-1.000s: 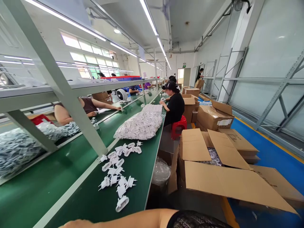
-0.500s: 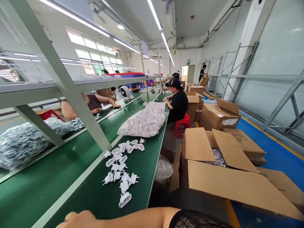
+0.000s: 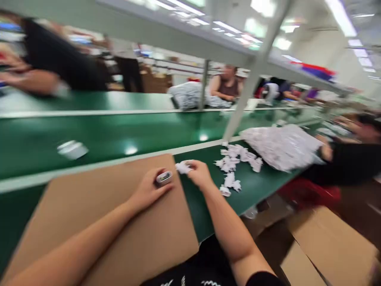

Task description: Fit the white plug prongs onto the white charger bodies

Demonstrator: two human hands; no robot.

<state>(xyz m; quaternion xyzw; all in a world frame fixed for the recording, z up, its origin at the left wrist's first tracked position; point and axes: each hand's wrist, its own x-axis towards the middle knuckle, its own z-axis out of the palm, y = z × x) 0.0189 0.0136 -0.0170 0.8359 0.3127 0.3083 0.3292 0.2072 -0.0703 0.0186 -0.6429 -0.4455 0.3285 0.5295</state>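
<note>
My left hand [image 3: 149,190] rests on a brown cardboard sheet [image 3: 98,222] and is closed around a small white and dark part [image 3: 164,177]. My right hand [image 3: 199,174] lies just to its right on the green bench [image 3: 208,206], fingers closed on a white plug piece [image 3: 183,167]. A scatter of white plug pieces [image 3: 233,167] lies beyond my right hand. Motion blur hides fine detail.
A heap of bagged white parts [image 3: 282,147] sits at the right. A small white object [image 3: 72,149] lies on the green belt [image 3: 89,139]. Slanted frame posts [image 3: 247,95] rise from the bench. People sit across [image 3: 228,83] and at the right [image 3: 354,159]. Cardboard boxes [image 3: 327,246] stand at lower right.
The view has swung left and down from the long aisle onto the bench in front of me. Both my hands and the cardboard sheet have come into sight.
</note>
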